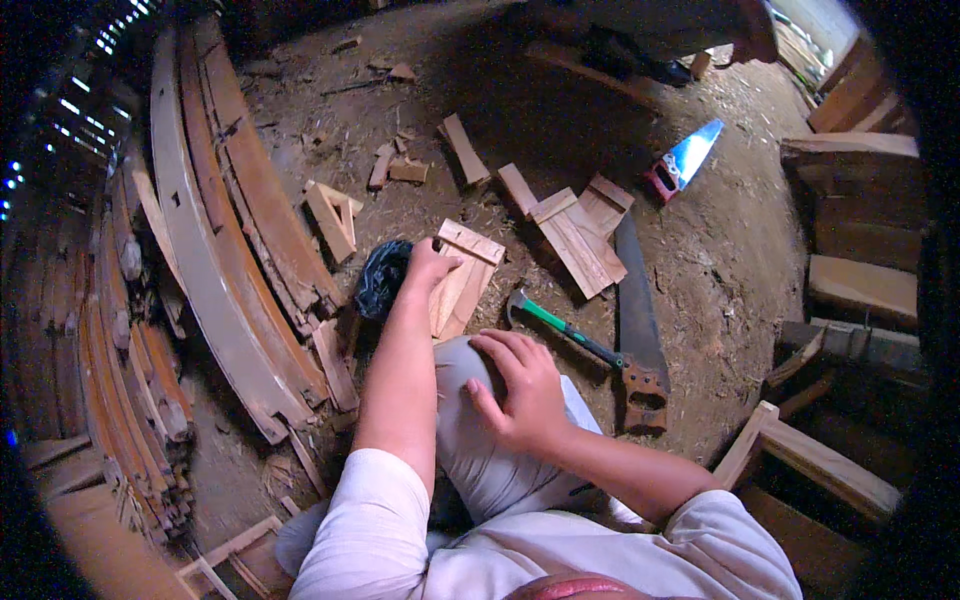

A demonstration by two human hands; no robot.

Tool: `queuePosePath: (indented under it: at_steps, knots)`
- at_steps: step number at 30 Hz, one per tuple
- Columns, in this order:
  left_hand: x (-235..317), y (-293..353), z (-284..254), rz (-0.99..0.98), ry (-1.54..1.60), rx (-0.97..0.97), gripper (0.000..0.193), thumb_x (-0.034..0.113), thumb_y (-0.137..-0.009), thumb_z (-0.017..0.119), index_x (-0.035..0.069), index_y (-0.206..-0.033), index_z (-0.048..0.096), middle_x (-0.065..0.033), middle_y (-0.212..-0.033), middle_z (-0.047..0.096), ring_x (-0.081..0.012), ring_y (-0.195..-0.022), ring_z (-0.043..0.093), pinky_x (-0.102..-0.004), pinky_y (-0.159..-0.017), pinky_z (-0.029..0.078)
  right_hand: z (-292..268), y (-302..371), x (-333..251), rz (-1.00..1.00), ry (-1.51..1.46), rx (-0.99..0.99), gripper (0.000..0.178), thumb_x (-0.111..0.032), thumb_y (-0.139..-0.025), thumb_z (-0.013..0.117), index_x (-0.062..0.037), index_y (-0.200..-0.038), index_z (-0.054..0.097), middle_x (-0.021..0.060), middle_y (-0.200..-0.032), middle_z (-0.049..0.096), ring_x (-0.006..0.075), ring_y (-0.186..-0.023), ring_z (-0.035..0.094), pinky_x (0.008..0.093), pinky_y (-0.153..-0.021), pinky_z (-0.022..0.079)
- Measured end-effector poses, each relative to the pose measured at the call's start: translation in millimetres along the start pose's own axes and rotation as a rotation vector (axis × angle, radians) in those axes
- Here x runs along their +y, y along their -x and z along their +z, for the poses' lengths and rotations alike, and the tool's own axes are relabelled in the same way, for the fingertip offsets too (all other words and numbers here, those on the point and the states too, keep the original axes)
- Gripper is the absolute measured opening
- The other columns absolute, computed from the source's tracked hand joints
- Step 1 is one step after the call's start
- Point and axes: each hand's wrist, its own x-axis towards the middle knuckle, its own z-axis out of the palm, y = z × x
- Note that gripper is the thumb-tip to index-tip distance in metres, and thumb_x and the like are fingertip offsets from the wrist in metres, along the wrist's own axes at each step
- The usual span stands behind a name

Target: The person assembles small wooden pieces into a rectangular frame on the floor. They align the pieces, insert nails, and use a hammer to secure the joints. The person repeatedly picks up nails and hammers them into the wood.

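My left hand (432, 266) is closed on the left edge of a small wooden panel (466, 285), made of light boards with a crosspiece at its far end. The thumb lies on top of the panel; the other fingers are partly hidden. Beside that hand sits a crumpled black plastic bag (383, 280). My right hand (520, 388) rests on my bent knee, fingers apart and holding nothing. Just beyond it on the ground is a hammer (562, 328) with a green and black grip. A large handsaw (641, 320) with a wooden handle lies further right.
A similar panel (580, 243) and loose wood offcuts (463, 150) lie on the dirt floor ahead. A smaller saw (686, 162) is at the far right. Long planks (210, 230) are stacked along the left. Wooden frames (830, 465) stand at right. Another person's foot (640, 62) shows at the top.
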Motion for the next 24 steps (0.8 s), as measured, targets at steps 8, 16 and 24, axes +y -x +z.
queuePosePath:
  at_steps: [8,16,24]
  knots:
    - [-41.8,-4.7,-8.5,-0.030,-0.296,-0.115,0.134,0.052,-0.055,0.098,-0.009,-0.152,0.030,-0.0334,-0.141,0.055,-0.0375,-0.131,0.058,-0.0423,-0.110,0.047,9.1,-3.1,-7.6,-0.066,-0.013,-0.007,0.051,-0.030,-0.085,0.069,-0.0036,-0.128,0.063,0.0196,-0.129,0.063,0.0395,-0.119,0.059,0.0487,-0.103,0.044]
    - [30.7,47.5,29.2,-0.276,-0.859,-0.362,0.176,0.078,-0.041,0.090,-0.006,-0.159,-0.011,-0.0297,-0.168,-0.003,-0.0445,-0.156,0.000,-0.0502,-0.127,0.014,-1.3,6.0,11.9,-0.034,0.019,0.020,0.050,-0.031,-0.086,0.067,-0.0036,-0.127,0.063,0.0189,-0.128,0.063,0.0390,-0.118,0.059,0.0485,-0.102,0.044]
    - [3.0,30.4,31.4,-0.262,-0.952,-0.351,0.173,0.081,-0.044,0.087,-0.006,-0.158,-0.009,-0.0307,-0.166,0.001,-0.0475,-0.154,0.009,-0.0507,-0.126,0.016,-1.1,3.9,11.5,-0.033,-0.015,0.032,0.049,-0.032,-0.085,0.068,-0.0046,-0.126,0.063,0.0180,-0.127,0.063,0.0382,-0.117,0.059,0.0485,-0.101,0.044]
